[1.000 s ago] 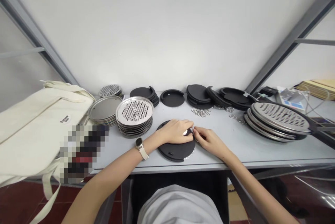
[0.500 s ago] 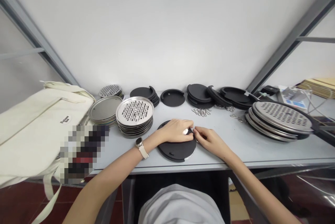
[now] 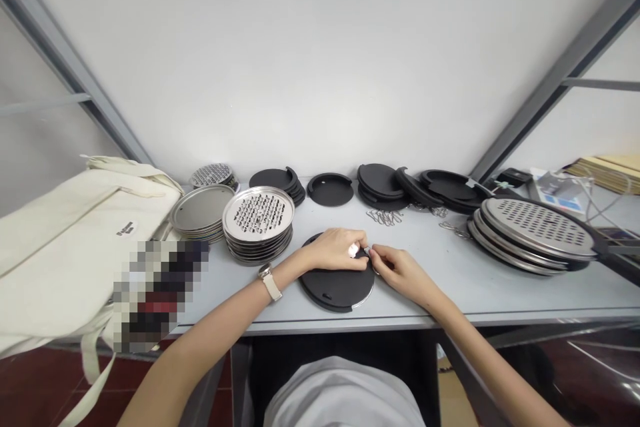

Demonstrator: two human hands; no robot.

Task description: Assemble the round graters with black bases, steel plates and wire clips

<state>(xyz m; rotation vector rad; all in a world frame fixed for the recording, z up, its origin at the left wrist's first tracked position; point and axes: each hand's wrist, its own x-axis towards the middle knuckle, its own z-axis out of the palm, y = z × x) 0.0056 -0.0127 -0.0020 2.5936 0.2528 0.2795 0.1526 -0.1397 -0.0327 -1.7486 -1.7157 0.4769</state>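
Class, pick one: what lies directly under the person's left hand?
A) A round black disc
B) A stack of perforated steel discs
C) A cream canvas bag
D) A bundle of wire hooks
A. The left hand rests on a round black disc, while the perforated steel stack stands apart to its left.

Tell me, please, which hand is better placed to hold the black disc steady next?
Probably the left hand: it rests on top of the black disc, while the right hand sits only at the disc's edge.
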